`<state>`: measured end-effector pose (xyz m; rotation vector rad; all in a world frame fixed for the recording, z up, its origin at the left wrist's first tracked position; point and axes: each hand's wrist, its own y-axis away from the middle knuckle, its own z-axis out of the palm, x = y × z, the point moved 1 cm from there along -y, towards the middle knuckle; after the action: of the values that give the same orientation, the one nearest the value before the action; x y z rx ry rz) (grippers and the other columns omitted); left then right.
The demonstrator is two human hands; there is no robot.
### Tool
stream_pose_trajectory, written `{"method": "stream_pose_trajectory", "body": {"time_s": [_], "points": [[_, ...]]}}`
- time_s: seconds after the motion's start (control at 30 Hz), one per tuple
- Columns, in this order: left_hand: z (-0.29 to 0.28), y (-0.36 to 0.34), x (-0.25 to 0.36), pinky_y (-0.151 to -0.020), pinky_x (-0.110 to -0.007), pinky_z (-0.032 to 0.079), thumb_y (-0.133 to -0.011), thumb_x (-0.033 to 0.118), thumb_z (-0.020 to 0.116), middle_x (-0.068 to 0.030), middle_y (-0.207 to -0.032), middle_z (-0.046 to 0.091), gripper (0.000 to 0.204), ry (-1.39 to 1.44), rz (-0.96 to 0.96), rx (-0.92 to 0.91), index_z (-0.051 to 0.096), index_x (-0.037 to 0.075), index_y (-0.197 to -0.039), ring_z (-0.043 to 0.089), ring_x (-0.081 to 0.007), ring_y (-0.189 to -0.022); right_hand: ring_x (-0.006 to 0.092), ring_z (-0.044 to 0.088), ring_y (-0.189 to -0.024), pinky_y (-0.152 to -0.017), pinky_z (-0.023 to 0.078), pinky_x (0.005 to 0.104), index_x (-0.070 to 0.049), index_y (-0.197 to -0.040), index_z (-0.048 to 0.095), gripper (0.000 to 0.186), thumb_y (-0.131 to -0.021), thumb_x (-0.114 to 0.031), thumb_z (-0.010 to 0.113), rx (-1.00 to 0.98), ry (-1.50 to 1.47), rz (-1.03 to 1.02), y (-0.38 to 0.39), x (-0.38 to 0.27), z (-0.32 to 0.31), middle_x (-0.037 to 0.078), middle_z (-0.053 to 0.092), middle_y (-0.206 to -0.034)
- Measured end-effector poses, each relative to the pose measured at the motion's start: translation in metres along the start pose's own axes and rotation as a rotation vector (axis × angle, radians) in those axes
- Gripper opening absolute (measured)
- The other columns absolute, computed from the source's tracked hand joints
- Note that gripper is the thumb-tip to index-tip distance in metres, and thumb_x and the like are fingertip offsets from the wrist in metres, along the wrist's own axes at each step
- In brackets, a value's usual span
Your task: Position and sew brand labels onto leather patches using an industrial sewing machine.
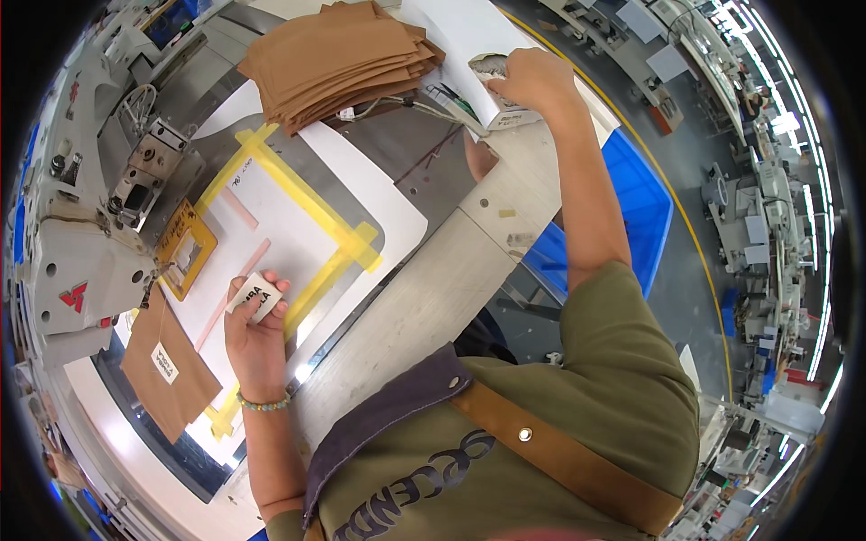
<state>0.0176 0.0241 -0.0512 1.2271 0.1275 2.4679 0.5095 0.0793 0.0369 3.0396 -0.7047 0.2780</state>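
Between the thumb and fingers of my left hand (255, 347) is a white fabric label (255, 298) with dark lettering, held over the white sheet on the sewing machine bed. Stretched out to the far right, my right hand (538, 83) has its fingers bent down at the opening of a small white box (505, 118). Greyish contents (488, 66) show in the box; anything pinched there is hidden. A brown fabric piece (185, 389) with a similar white label (165, 362) on it lies left of my left hand. Near the machine head sits a yellow template frame (188, 250).
The industrial sewing machine (86, 261) stands on the left. A stack of brown fabric pieces (338, 59) is at the far side. Yellow tape (311, 212) borders the white sheet. Scissors-like tools (446, 95) lie near the box. A blue bin (618, 216) stands below the table's right edge.
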Motion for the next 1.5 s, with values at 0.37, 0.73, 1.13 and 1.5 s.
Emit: {"method": "stream_pose_trajectory", "body": {"time_s": [0.37, 0.73, 1.13, 1.5], "points": [[0.009, -0.001, 0.001, -0.094, -0.032, 0.065, -0.105, 0.010, 0.046, -0.0197, -0.132, 0.067, 0.049, -0.049, -0.043, -0.113, 0.049, -0.005, -0.152, 0.071, -0.0290, -0.116, 0.0293, 0.077, -0.100, -0.087, 0.059, 0.0410, -0.015, -0.116, 0.078, 0.048, -0.080, -0.046, 0.080, -0.016, -0.203, -0.101, -0.018, 0.024, 0.021, 0.008, 0.081, -0.107], [0.003, -0.003, -0.002, -0.100, -0.036, 0.063, -0.108, 0.010, 0.044, -0.0233, -0.133, 0.068, 0.043, 0.047, -0.077, -0.121, 0.052, -0.008, -0.147, 0.072, -0.0310, -0.119, 0.0116, 0.066, -0.083, -0.070, 0.049, 0.0289, -0.008, -0.132, 0.072, 0.048, -0.090, -0.028, 0.080, -0.015, -0.896, -0.144, -0.016, 0.094, 0.012, 0.004, 0.081, -0.099], [0.005, -0.004, -0.002, -0.099, -0.034, 0.063, -0.108, 0.014, 0.046, -0.0213, -0.136, 0.067, 0.051, 0.002, -0.060, -0.123, 0.049, -0.006, -0.154, 0.070, -0.0308, -0.121, 0.0033, 0.055, -0.074, -0.062, 0.041, 0.0194, -0.003, -0.138, 0.065, 0.049, -0.093, -0.014, 0.080, 0.082, -1.523, -0.306, 0.031, 0.015, -0.013, 0.002, 0.077, -0.108], [0.013, 0.000, 0.001, -0.104, -0.037, 0.058, -0.110, 0.017, 0.046, -0.0217, -0.136, 0.069, 0.047, -0.002, -0.059, -0.129, 0.052, -0.002, -0.152, 0.070, -0.0320, -0.125, 0.0152, 0.067, -0.071, -0.058, 0.050, 0.0263, -0.014, -0.115, 0.066, 0.041, -0.080, -0.010, 0.086, 1.088, -0.416, -1.117, 0.113, -0.157, 0.000, 0.006, 0.078, -0.122]]}}
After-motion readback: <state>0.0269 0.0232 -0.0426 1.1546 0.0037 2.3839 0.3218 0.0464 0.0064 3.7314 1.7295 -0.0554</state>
